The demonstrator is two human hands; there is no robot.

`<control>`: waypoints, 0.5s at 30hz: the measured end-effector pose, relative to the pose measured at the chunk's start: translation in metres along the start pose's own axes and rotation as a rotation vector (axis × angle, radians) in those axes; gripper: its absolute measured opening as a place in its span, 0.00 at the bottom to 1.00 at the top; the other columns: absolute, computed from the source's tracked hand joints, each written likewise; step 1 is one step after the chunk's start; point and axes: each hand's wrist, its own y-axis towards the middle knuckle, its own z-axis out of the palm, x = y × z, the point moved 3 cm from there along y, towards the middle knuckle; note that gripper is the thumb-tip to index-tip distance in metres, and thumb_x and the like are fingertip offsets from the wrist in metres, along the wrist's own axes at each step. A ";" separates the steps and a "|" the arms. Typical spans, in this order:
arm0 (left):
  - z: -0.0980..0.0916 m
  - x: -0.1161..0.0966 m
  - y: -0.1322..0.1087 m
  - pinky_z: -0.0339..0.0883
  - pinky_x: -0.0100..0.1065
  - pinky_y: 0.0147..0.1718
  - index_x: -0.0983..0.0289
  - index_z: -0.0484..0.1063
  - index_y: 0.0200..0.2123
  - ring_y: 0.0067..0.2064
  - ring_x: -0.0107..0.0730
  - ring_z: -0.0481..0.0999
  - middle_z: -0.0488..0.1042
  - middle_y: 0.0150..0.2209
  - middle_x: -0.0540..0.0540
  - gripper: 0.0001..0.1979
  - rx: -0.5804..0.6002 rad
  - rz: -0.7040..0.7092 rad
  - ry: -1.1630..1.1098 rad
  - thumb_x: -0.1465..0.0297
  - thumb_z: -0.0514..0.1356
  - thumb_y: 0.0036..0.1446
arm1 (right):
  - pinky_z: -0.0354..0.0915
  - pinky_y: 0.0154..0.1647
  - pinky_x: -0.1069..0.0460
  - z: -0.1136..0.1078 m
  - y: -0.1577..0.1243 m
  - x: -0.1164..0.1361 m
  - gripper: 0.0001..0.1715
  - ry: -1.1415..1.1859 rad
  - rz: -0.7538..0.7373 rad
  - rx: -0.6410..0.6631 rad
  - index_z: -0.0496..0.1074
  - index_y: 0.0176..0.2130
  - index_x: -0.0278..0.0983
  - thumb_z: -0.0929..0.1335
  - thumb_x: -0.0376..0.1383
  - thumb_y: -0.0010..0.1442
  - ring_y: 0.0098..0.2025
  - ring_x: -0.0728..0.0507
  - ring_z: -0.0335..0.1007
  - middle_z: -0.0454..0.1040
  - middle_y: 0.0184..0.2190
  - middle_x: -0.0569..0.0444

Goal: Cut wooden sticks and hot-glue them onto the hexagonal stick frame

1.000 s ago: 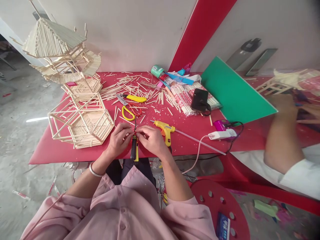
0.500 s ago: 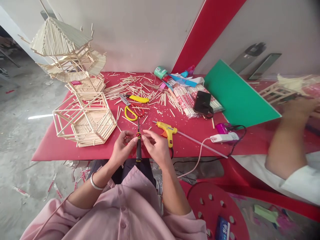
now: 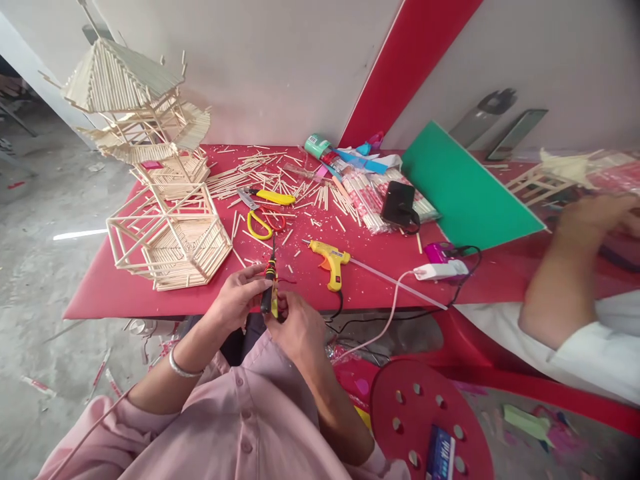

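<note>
My left hand (image 3: pixel 243 293) is closed around the side of a slim screwdriver (image 3: pixel 269 287) with a black handle, yellow and red bands and a thin dark tip pointing away from me. Against the handle's near end, my right hand (image 3: pixel 297 327) has its fingers curled in; a yellow strip shows there, and whether it is part of the tool I cannot tell. Just beyond the tip lie scissors (image 3: pixel 259 225) with yellow and red handles. A yellow glue gun (image 3: pixel 330 262) rests to the right, a clear glue stick projecting from its back.
A stick-built pagoda model (image 3: pixel 175 247) stands on the left of the red table (image 3: pixel 115 303). Loose sticks (image 3: pixel 250 173) and a yellow utility knife (image 3: pixel 275 197) lie behind. At right are a green board (image 3: pixel 465 193), a power strip (image 3: pixel 440 270), cables and another person's arm (image 3: pixel 560 287).
My right hand has moved down and inward to the near end of the screwdriver's handle. The tool has tilted slightly, and a yellow strip now shows beside it. The view has shifted a little.
</note>
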 end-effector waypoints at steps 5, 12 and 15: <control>-0.005 -0.005 -0.010 0.72 0.26 0.27 0.65 0.73 0.42 0.27 0.26 0.76 0.78 0.33 0.54 0.21 0.095 -0.007 -0.155 0.73 0.69 0.41 | 0.63 0.29 0.52 0.000 -0.002 -0.004 0.15 0.196 0.088 -0.002 0.72 0.44 0.39 0.69 0.40 0.56 0.30 0.42 0.72 0.76 0.30 0.51; -0.012 0.000 -0.010 0.73 0.34 0.33 0.65 0.73 0.44 0.34 0.35 0.78 0.78 0.35 0.57 0.21 0.215 0.072 0.162 0.66 0.68 0.46 | 0.47 0.16 0.57 -0.010 -0.004 -0.016 0.23 1.077 0.265 -0.006 0.70 0.35 0.37 0.63 0.53 0.63 0.17 0.54 0.45 0.50 0.17 0.65; -0.019 -0.002 -0.014 0.72 0.34 0.37 0.65 0.76 0.40 0.39 0.36 0.77 0.77 0.39 0.58 0.14 -0.103 0.501 0.589 0.64 0.65 0.52 | 0.47 0.16 0.58 -0.017 -0.008 -0.016 0.20 1.011 0.283 -0.064 0.71 0.36 0.37 0.66 0.52 0.62 0.17 0.54 0.45 0.51 0.17 0.65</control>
